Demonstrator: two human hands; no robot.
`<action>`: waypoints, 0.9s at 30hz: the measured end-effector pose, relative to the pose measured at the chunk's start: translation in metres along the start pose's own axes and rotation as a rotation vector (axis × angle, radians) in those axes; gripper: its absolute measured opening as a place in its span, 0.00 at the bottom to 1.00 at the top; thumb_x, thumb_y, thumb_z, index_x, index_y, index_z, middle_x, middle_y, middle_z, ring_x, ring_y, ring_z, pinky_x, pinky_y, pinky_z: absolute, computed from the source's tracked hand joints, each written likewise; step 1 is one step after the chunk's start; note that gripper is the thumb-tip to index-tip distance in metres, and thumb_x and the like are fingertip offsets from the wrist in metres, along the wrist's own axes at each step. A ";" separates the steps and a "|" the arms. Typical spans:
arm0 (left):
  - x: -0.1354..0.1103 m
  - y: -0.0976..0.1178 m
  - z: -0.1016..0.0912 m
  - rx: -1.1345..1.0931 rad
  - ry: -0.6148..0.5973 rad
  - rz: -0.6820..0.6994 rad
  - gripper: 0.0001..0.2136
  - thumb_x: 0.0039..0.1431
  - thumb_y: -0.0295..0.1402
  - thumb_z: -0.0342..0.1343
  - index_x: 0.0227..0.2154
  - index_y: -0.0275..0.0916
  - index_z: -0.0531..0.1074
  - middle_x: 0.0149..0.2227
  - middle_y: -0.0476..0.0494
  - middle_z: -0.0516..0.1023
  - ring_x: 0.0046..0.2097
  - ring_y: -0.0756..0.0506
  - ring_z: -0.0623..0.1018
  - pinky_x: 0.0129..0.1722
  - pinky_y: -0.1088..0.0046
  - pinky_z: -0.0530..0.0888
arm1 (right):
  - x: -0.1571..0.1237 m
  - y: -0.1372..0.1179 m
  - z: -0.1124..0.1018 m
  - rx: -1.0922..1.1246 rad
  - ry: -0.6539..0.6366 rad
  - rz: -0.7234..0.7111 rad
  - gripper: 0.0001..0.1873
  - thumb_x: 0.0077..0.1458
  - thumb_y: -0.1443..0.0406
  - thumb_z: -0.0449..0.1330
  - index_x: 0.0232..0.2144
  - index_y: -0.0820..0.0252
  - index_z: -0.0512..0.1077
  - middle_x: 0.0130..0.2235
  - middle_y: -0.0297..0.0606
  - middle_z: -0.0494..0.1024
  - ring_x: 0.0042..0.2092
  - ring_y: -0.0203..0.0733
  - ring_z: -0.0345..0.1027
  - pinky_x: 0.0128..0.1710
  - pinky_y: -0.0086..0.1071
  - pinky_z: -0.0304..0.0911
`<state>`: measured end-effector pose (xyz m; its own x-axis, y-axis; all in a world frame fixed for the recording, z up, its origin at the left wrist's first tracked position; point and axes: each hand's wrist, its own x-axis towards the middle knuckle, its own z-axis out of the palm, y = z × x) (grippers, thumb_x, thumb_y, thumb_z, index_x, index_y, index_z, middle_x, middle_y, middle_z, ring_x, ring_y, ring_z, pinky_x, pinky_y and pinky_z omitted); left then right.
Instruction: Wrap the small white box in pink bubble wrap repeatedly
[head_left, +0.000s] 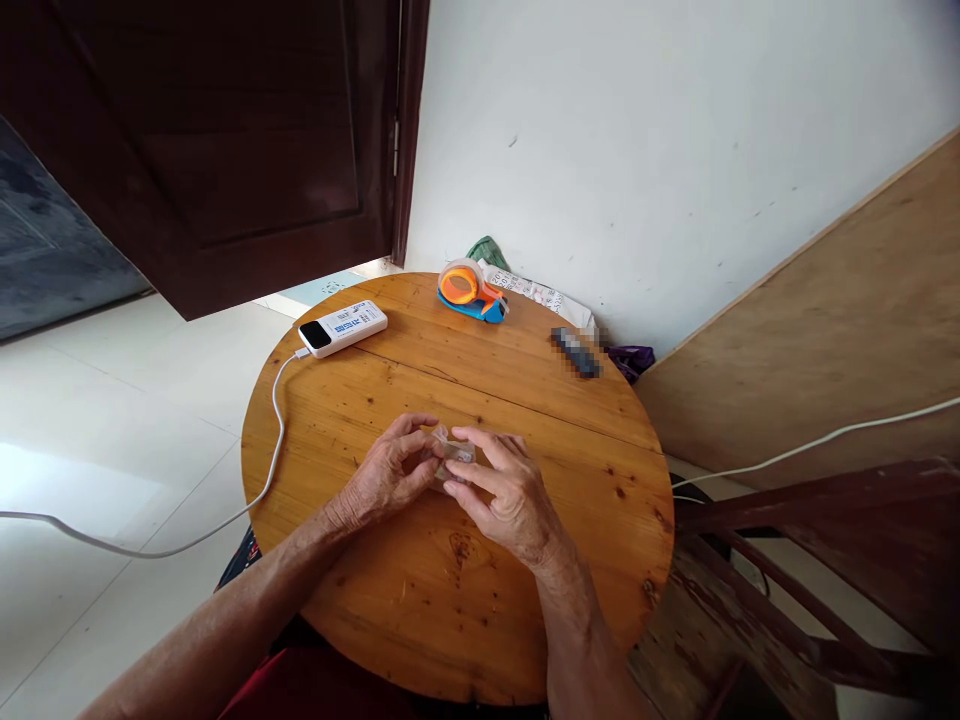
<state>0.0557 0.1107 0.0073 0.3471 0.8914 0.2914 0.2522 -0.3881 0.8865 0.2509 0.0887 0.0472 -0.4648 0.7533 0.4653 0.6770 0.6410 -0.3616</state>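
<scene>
Both hands meet over the middle of a round wooden table [390, 600]. My left hand [386, 475] and my right hand [502, 495] pinch a small clear piece, perhaps tape or thin plastic [452, 452], between their fingertips. The fingers of both hands are curled and pressed on it. The piece is partly hidden by the fingers and too small to name surely.
A white power bank [343, 328] with a white cable [274, 430] lies at the table's far left. An orange and blue tape dispenser [469, 290] sits at the far edge, with a printed paper [536, 292] and a blurred dark object [576, 352] nearby. A wooden board [825, 340] leans at right.
</scene>
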 end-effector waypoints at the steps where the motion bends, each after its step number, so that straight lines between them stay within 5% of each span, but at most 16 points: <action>1: 0.000 0.000 0.000 -0.013 -0.002 -0.018 0.05 0.61 0.31 0.55 0.36 0.39 0.76 0.50 0.38 0.71 0.56 0.40 0.72 0.52 0.63 0.73 | 0.000 0.000 -0.002 0.019 -0.013 0.005 0.08 0.56 0.66 0.64 0.38 0.52 0.81 0.53 0.42 0.76 0.51 0.50 0.70 0.50 0.46 0.65; 17: -0.001 0.003 0.008 -0.017 0.056 -0.098 0.03 0.58 0.33 0.59 0.32 0.39 0.74 0.49 0.39 0.69 0.55 0.40 0.72 0.51 0.64 0.72 | -0.003 0.001 -0.005 0.175 0.018 0.027 0.07 0.58 0.67 0.62 0.35 0.52 0.80 0.55 0.41 0.76 0.55 0.48 0.70 0.53 0.46 0.66; 27: -0.003 0.003 0.013 0.015 0.080 -0.116 0.03 0.57 0.31 0.58 0.33 0.39 0.74 0.50 0.40 0.68 0.50 0.43 0.74 0.49 0.66 0.72 | -0.002 0.002 0.004 -0.018 0.036 -0.026 0.12 0.57 0.73 0.58 0.29 0.55 0.79 0.51 0.43 0.78 0.53 0.50 0.70 0.51 0.46 0.66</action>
<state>0.0668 0.1040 0.0040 0.2423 0.9459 0.2158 0.3005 -0.2846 0.9103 0.2510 0.0884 0.0425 -0.4611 0.7307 0.5034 0.6754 0.6570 -0.3349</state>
